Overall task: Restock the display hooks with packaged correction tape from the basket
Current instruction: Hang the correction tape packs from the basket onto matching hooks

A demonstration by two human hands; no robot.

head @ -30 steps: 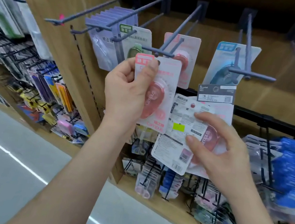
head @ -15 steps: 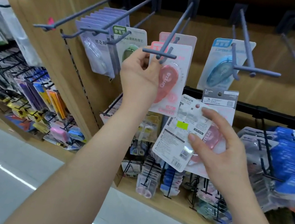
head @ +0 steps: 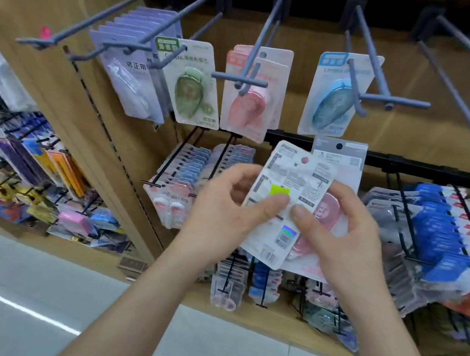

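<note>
I hold a small stack of carded correction tape packs (head: 289, 200) in front of the shelf, the front one showing its printed back with a green sticker. My left hand (head: 222, 207) pinches the stack's left edge and my right hand (head: 340, 231) grips its right side, over a pink tape pack (head: 329, 213). Above, grey display hooks carry packs: purple (head: 131, 65), green (head: 189, 85), pink (head: 252, 93) and blue (head: 335, 98). The pink packs hang on the middle hook (head: 258, 47). The basket is not in view.
More grey hooks (head: 461, 95) jut out empty at the upper right. A lower black rail (head: 417, 169) holds several blue and white packs (head: 437, 232). A wooden side panel (head: 48, 35) stands at the left, with other stationery racks beyond it. Grey floor lies below.
My left hand let go of the pink pack, which now hangs on the middle hook, and came down to the stack held by my right hand.
</note>
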